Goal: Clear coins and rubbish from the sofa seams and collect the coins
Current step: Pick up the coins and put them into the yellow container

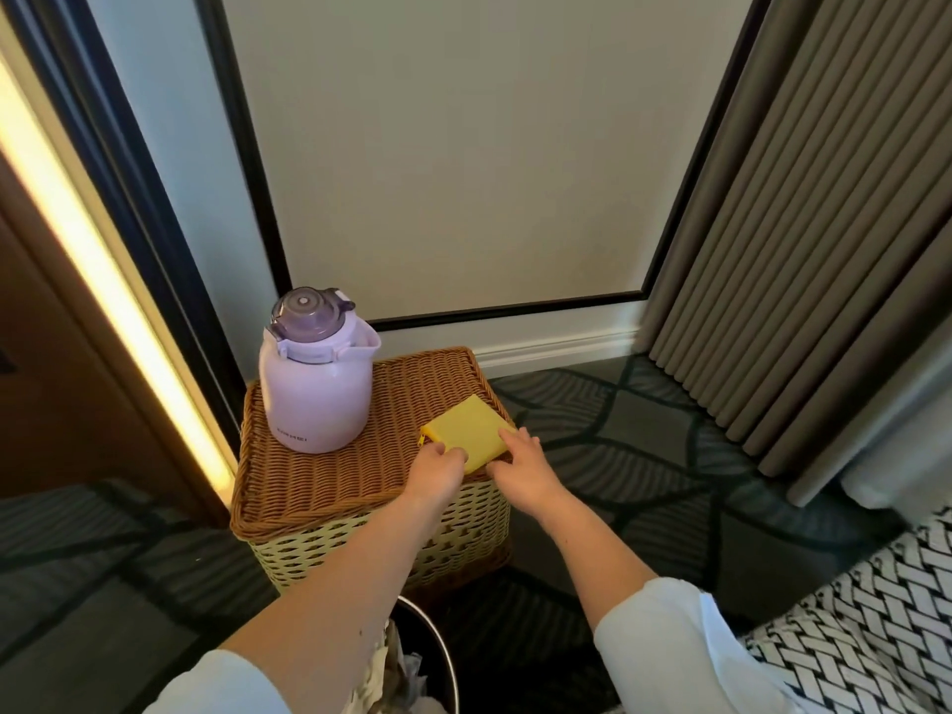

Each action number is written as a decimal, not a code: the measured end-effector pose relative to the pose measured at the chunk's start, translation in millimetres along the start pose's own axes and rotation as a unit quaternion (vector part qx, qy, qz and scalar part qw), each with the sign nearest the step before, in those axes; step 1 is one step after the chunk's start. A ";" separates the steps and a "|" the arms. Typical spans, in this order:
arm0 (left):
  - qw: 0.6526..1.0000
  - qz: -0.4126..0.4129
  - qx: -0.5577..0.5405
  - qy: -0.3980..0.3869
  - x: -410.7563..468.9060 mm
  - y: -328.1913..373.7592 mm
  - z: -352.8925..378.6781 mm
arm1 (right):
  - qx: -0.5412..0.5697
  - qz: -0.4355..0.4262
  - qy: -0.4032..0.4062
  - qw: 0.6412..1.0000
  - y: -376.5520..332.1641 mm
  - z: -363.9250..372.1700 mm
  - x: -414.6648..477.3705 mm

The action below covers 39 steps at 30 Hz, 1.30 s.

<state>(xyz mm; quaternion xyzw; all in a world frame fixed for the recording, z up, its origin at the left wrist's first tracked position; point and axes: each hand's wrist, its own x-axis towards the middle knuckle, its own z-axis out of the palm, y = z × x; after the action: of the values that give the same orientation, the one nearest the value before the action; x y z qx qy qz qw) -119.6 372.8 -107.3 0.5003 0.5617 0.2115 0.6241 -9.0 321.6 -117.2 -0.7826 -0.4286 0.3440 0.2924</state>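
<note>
On the brown wicker lid (329,481), at 4 o'clock from the smooth lilac flask (314,394): flat yellow pouch (471,430), near-square with no clear long axis, turned diamond-wise, one corner toward 12 o'clock, zip edge running from the pull at 9 o'clock toward 6 o'clock. Gripped at that zip edge by the left hand (438,468), fingers curled down over it; held at the 3 o'clock corner by the right hand (523,463), fingers laid across the top, thumb against the near edge. Under the lid, pale open-weave basket (360,548); at 6 o'clock, round dark bin (443,657) with crumpled paper.
</note>
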 end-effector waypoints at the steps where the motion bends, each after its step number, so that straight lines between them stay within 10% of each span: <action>1: 1.000 0.003 0.001 -0.003 0.3 -2.7 0.4 | 0.009 0.004 -0.012 1.000 2.9 1.4 -1.0; 10: 0.999 0.009 -0.037 0.003 -3.0 -1.2 -2.9 | 0.033 -0.026 0.090 0.995 -0.6 6.1 -0.2; 21: 1.000 0.000 -0.019 0.005 12.8 2.8 -0.1 | -0.086 -0.004 0.030 0.996 -1.6 5.1 27.1; 39: 0.984 0.142 -0.107 0.011 -89.1 28.9 13.6 | 0.172 0.052 0.266 0.947 -15.7 -29.3 -117.2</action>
<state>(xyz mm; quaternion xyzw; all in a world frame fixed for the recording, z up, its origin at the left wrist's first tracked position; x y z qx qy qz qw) -123.4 305.7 -40.5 0.5029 0.4654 0.3626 0.6317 -39.7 221.9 -54.3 -0.8048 -0.2283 0.2069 0.5074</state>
